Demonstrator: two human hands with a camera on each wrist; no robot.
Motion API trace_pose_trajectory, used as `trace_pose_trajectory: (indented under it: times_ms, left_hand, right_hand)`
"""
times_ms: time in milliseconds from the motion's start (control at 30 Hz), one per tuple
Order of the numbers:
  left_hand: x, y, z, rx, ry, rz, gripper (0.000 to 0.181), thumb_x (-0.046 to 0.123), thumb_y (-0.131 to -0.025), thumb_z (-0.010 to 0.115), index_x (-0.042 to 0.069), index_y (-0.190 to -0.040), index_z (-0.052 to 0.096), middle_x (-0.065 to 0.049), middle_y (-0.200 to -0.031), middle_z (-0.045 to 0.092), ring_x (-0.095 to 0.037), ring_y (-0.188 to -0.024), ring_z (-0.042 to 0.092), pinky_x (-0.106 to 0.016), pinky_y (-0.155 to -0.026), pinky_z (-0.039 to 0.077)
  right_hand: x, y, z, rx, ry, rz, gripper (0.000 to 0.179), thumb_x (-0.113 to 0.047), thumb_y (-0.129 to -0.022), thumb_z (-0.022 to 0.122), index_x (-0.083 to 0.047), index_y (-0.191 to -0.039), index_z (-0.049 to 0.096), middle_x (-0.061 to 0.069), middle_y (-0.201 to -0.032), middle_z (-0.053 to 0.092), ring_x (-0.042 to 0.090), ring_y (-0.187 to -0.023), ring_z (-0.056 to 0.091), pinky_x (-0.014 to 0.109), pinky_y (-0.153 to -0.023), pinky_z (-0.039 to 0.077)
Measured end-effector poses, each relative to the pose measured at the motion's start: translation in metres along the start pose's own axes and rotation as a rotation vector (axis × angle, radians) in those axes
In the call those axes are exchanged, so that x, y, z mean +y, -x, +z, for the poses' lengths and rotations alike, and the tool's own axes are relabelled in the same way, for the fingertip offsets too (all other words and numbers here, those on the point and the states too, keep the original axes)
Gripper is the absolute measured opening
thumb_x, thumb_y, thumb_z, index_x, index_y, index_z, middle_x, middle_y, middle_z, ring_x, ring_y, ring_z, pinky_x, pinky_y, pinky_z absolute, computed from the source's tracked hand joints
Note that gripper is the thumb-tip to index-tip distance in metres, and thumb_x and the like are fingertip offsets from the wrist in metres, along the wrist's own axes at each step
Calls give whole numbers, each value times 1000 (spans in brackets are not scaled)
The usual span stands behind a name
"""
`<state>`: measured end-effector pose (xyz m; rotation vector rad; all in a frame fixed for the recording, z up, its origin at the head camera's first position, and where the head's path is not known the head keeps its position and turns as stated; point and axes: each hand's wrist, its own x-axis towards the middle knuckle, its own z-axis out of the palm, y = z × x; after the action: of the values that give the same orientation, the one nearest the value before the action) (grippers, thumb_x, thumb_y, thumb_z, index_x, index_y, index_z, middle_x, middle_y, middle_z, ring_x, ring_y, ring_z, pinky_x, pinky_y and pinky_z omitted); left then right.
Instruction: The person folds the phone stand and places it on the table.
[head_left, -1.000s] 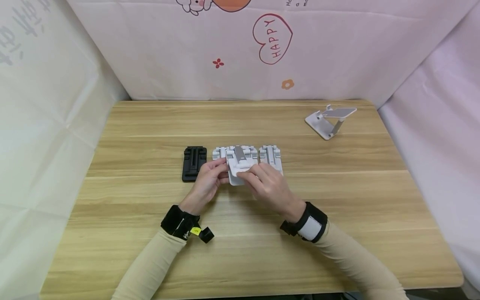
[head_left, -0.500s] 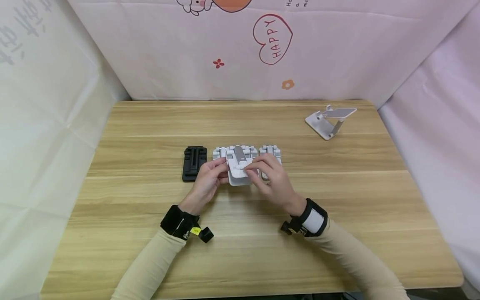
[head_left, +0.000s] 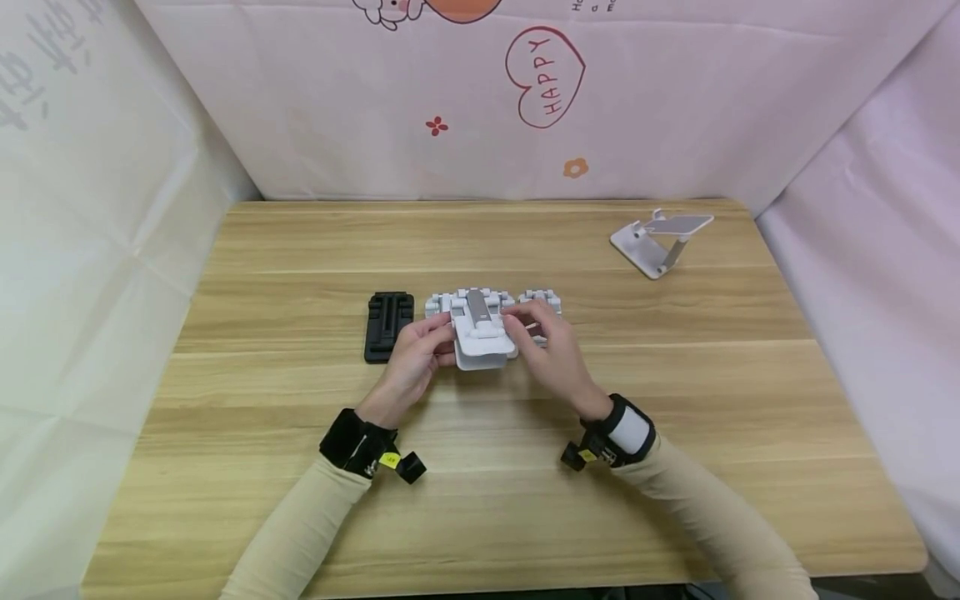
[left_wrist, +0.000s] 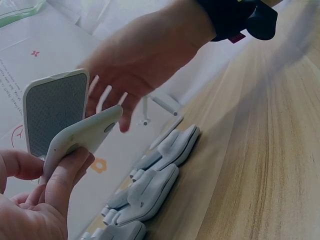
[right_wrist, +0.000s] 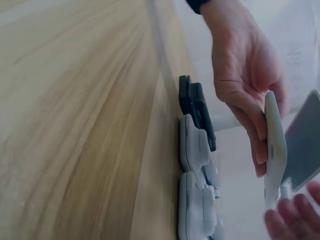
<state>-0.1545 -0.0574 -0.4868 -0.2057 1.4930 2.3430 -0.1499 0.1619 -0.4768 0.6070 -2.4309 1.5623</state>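
Observation:
My left hand (head_left: 411, 365) grips a white folding phone stand (head_left: 482, 343) by its left edge, raised above the table. Its grey-padded panel (left_wrist: 56, 112) is tilted up from the base plate (left_wrist: 82, 134), as the left wrist view shows. At the stand's right side is my right hand (head_left: 553, 354), thumb and index finger close to the hinge. Its fingers look loosely extended in the left wrist view; whether they touch the stand is unclear. Folded white stands lie behind, one at the left (head_left: 437, 306) and one at the right (head_left: 542, 297), partly hidden by the hands.
A black folded stand (head_left: 388, 327) lies left of the white ones. An unfolded white stand (head_left: 643, 250) stands at the back right of the wooden table (head_left: 480, 517). Pale printed cloth (head_left: 337, 108) hangs behind the table, with more at both sides.
The right hand has let go of the stand's front edge and moved to the stand's right side. The panel now stays lifted from the base. The left hand keeps its hold.

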Motion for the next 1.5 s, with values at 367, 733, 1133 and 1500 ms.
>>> trace_pose_trajectory:
  times_ms: [367,733,1133,1500]
  left_hand:
    - [2,-1,-1,11,-14,2,50,-2,-102,51,-10,-150,42,-31,-145,54,-11,-89,76,-26,-81,64]
    - [2,-2,-1,14,-16,-11,49,-2,-102,49,-11,-149,42,-33,-143,53,-11,-86,76,-26,-80,64]
    - [7,1,1,-15,38,-9,42,12,-105,54,-14,-137,51,-4,-94,77,-14,-81,76,-29,-75,65]
    - [6,2,-1,-11,-36,-25,49,10,-102,58,-12,-145,47,-26,-131,66,-11,-88,75,-27,-79,64]
  right_hand:
    - [1,-7,-4,-182,-264,552,55,-45,-104,59,-8,-144,58,13,-143,60,27,-123,62,36,-97,59]
    - [6,-8,-4,-288,-697,727,53,-32,-111,47,8,-145,46,3,-120,68,10,-103,68,22,-85,59]
    - [5,-8,-3,-285,-737,716,50,-28,-110,47,10,-143,45,4,-116,69,12,-102,70,24,-79,61]
    - [6,-8,-3,-309,-700,714,54,-32,-109,49,7,-146,45,5,-120,68,13,-104,70,26,-81,61]
